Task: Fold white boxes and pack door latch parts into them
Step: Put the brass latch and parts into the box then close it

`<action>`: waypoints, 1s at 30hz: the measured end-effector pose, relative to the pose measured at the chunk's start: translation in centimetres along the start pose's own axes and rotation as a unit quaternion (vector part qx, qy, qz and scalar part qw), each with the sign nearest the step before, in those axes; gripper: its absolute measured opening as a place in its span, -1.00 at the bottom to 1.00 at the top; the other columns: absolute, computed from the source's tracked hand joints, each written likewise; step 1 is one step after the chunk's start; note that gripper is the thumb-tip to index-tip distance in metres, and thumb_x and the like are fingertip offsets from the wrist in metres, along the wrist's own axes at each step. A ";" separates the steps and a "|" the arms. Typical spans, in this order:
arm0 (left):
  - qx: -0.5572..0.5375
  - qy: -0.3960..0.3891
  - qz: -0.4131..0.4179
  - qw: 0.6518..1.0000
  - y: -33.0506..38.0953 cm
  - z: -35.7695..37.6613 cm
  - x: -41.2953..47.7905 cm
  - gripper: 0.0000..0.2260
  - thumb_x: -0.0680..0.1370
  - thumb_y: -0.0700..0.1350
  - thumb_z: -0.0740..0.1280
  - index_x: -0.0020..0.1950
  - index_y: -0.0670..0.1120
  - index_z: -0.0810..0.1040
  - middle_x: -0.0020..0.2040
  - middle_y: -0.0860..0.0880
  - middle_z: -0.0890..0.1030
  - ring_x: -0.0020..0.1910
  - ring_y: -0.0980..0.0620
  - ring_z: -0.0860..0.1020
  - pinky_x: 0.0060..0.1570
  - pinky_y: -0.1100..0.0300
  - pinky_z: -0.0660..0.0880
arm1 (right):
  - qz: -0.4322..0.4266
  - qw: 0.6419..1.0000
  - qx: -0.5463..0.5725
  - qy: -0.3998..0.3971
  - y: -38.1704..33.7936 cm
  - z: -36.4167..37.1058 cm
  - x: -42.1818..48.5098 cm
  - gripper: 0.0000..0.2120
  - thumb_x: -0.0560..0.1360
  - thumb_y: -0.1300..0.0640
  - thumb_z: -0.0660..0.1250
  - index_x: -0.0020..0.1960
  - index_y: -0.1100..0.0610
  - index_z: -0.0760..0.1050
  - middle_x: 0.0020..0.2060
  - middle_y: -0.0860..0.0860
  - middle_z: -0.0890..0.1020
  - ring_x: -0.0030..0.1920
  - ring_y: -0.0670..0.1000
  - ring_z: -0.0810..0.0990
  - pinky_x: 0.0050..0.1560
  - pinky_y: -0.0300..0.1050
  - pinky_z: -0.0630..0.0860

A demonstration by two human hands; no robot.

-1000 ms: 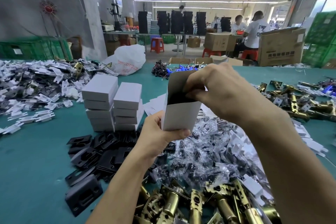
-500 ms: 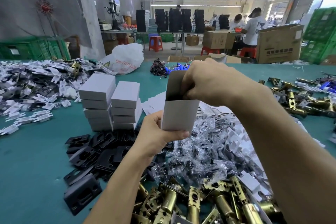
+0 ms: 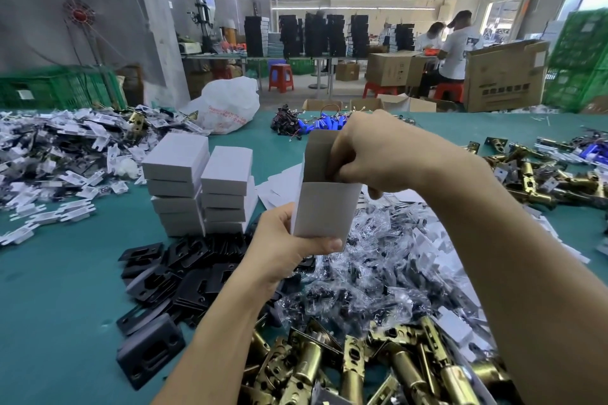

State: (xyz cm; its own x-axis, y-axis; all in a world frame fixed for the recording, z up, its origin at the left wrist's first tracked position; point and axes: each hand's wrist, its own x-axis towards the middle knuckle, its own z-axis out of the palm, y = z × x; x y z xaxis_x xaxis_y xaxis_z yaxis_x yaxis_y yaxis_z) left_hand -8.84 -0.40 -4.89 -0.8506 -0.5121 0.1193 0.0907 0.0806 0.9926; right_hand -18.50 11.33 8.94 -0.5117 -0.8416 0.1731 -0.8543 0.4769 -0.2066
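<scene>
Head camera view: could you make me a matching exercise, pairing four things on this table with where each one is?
Things:
1. open white box
2. stacks of closed white boxes
3. black plates
4. brass latches

Places:
a. heaped at the near table edge, lowest in view
b. held up by the left hand, right hand at its open top
c. standing on the green table, left of the hands
d. piled just in front of the stacks

Pairs: 1-b, 2-c, 3-d, 4-a.
</scene>
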 end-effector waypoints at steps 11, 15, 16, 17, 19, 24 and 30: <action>-0.050 0.043 -0.048 0.997 -0.4 -0.3 0.5 -0.46 0.14 -0.16 0.70 0.01 -0.16 0.54 -0.10 -0.06 0.72 0.04 -0.23 0.68 0.17 -0.19 0.59 | 0.067 0.939 0.240 0.235 4.8 5.1 -1.6 -0.87 0.54 0.29 0.32 0.00 0.10 0.59 -0.08 0.02 0.62 -0.23 -0.04 0.62 -0.18 -0.06 0.65; -0.096 0.021 -0.060 0.993 -0.3 0.0 0.4 -0.49 0.16 -0.13 0.61 -0.04 -0.17 0.43 0.02 -0.19 0.68 -0.07 -0.13 0.72 -0.09 0.06 0.67 | 0.105 0.886 0.386 0.234 5.2 6.0 -2.1 -0.88 0.54 0.34 0.29 -0.01 0.15 0.44 -0.09 0.08 0.55 -0.23 0.07 0.68 -0.30 -0.07 0.66; -0.106 0.023 -0.061 0.992 -0.4 -0.1 0.4 -0.50 0.16 -0.16 0.60 -0.04 -0.18 0.42 0.05 -0.22 0.67 -0.07 -0.13 0.72 -0.12 0.11 0.66 | 0.103 0.891 0.386 0.214 5.3 6.3 -2.0 -0.88 0.55 0.33 0.29 0.00 0.14 0.45 -0.09 0.07 0.58 -0.21 0.06 0.69 -0.23 -0.03 0.67; -0.114 0.025 -0.062 0.991 -0.4 -0.1 0.4 -0.50 0.16 -0.19 0.59 -0.04 -0.19 0.42 0.07 -0.23 0.65 -0.06 -0.13 0.72 -0.12 0.12 0.65 | 0.102 0.909 0.356 0.193 5.4 6.5 -2.0 -0.87 0.55 0.31 0.29 0.01 0.11 0.46 -0.09 0.05 0.60 -0.19 0.04 0.68 -0.17 -0.01 0.65; -0.138 0.027 -0.060 0.988 -0.5 -0.3 0.5 -0.50 0.15 -0.24 0.58 -0.01 -0.20 0.43 0.08 -0.23 0.64 -0.04 -0.15 0.72 -0.10 0.13 0.64 | 0.106 0.956 0.238 0.135 5.9 6.9 -2.1 -0.87 0.52 0.25 0.34 -0.01 0.04 0.50 -0.10 0.00 0.62 -0.17 -0.05 0.62 -0.13 -0.05 0.58; -0.196 0.016 -0.044 0.980 -0.4 -0.2 0.7 -0.41 0.16 -0.40 0.54 0.15 -0.16 0.51 0.06 -0.18 0.67 0.00 -0.13 0.71 -0.07 0.10 0.66 | 0.168 0.971 0.007 -0.169 5.9 8.0 -3.9 -0.50 0.31 0.04 0.60 0.21 -0.04 0.56 0.11 -0.04 0.62 0.06 -0.03 0.60 0.22 0.03 0.55; -0.235 0.036 -0.042 0.970 -0.3 0.1 0.6 -0.43 0.10 -0.32 0.58 0.07 -0.16 0.54 -0.13 -0.06 0.75 -0.14 -0.04 0.73 -0.26 0.20 0.63 | 0.161 0.979 -0.017 -0.127 5.7 9.6 -4.1 -0.82 0.36 0.16 0.57 -0.06 0.01 0.68 -0.12 -0.05 0.70 -0.16 -0.09 0.66 0.01 -0.04 0.64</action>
State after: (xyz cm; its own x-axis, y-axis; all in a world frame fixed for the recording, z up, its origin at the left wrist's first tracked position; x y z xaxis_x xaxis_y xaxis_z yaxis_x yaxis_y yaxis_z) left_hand -9.40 -0.66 -5.09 -0.8281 -0.5602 0.0216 0.2632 -0.3544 0.8973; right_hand -20.39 15.12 -2.21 -0.7193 -0.6801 -0.1416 -0.6573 0.7323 -0.1783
